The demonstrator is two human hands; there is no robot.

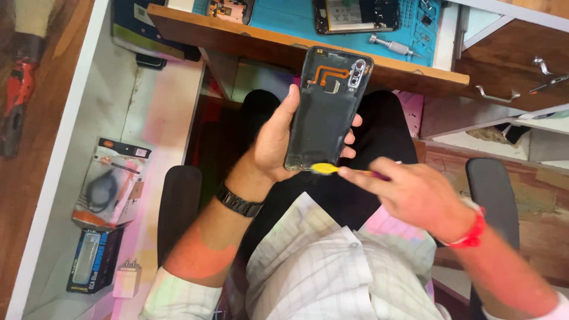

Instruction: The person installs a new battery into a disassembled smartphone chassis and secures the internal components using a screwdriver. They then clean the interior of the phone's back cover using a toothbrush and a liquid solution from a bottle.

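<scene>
Phone back cover [328, 109], dark, inner face up with an orange flex strip and camera cutout near its top end, held over the lap just in front of the wooden tabletop [355, 65]; long axis running away from the body, top end slightly to the right, bottom end nearest the wrists. Gripped along its left edge and underneath by the left hand [278, 142], thumb up the near side, fingertips wrapping the far edge, a black watch [239, 201] at the wrist. Touching the bottom edge of the cover: the yellow tip of a thin pry tool [332, 169], shaft lying nearly level and pointing in from the right. Pinched around that shaft, the right hand [415, 192], fingers narrow and closed on it, a red band [471, 234] at the wrist, just beside and below the cover's lower right corner. On the tabletop, a blue mat [296, 18] carrying an opened phone [355, 15] and a screwdriver [394, 46]. Left, on a white ledge [154, 112], packaged accessories [112, 184] and a white charger plug [126, 278]
</scene>
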